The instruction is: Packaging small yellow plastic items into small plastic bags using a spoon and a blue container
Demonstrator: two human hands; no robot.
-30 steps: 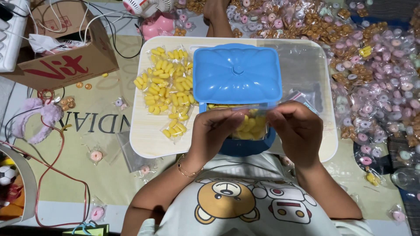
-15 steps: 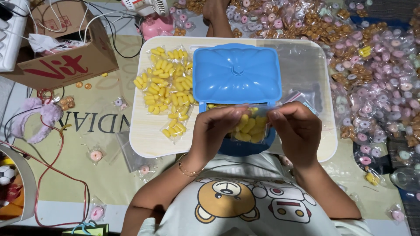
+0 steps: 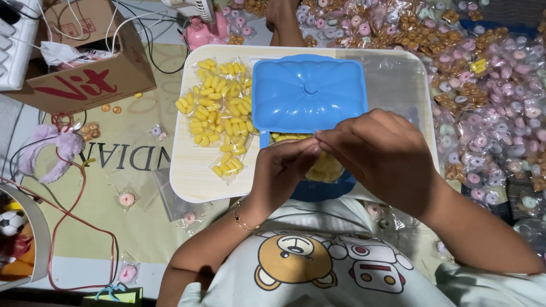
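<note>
My left hand point(image 3: 281, 167) and my right hand point(image 3: 381, 153) meet over a blue box point(image 3: 318, 190) at the near edge of a pale lap tray point(image 3: 190, 170). Between the fingertips both hands pinch a small clear bag of yellow pieces point(image 3: 325, 167). The box's blue lid point(image 3: 309, 94) lies half over the box, behind the hands. More yellow pieces show inside the box under the lid's front edge. A heap of filled clear bags of yellow pieces point(image 3: 219, 113) rests on the left part of the tray.
A stack of empty clear bags point(image 3: 395, 79) lies on the tray's right part. Many small packets of pink and brown rings point(image 3: 489, 85) cover the floor at right. A cardboard box point(image 3: 85, 68), red cable point(image 3: 62, 222) and pink fan base point(image 3: 205, 31) are at left and behind.
The hands have drawn closer together and lifted slightly over the box, fingertips now pinching the top of the small bag.
</note>
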